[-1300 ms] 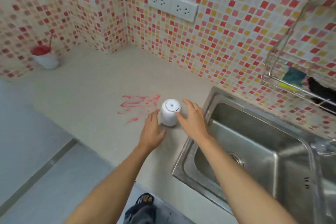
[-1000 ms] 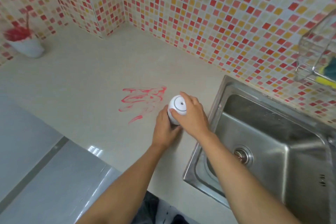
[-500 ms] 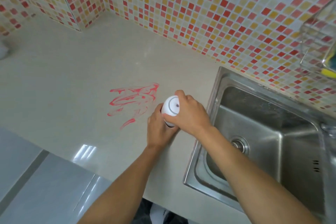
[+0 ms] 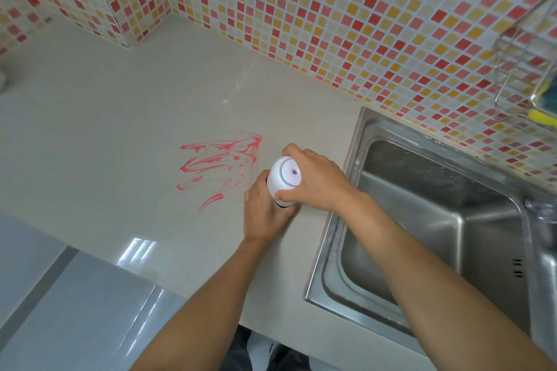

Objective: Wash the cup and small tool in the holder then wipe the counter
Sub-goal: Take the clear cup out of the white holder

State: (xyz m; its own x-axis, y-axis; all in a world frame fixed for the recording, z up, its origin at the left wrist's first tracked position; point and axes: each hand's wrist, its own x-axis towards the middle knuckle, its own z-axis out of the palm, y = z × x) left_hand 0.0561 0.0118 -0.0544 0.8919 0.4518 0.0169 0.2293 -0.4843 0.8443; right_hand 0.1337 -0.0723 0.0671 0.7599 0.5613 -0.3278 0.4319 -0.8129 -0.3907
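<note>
Gripping a white bottle (image 4: 284,173): your left hand (image 4: 262,214) wraps its lower body, your right hand (image 4: 316,181) clasps its top. It stands upright on the counter (image 4: 120,129), red smear (image 4: 220,159) just left, sink (image 4: 358,129) just right. Cup not in view.

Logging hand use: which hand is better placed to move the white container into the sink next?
Likely the right hand: it grips the top of the white container on the sink side; the left hand holds its lower body, farther away.

I log one beige counter (image 4: 120,105): red smear (image 4: 220,163) mid-surface, white container (image 4: 283,182) just beside it, steel sink (image 4: 437,208) inset right.
</note>
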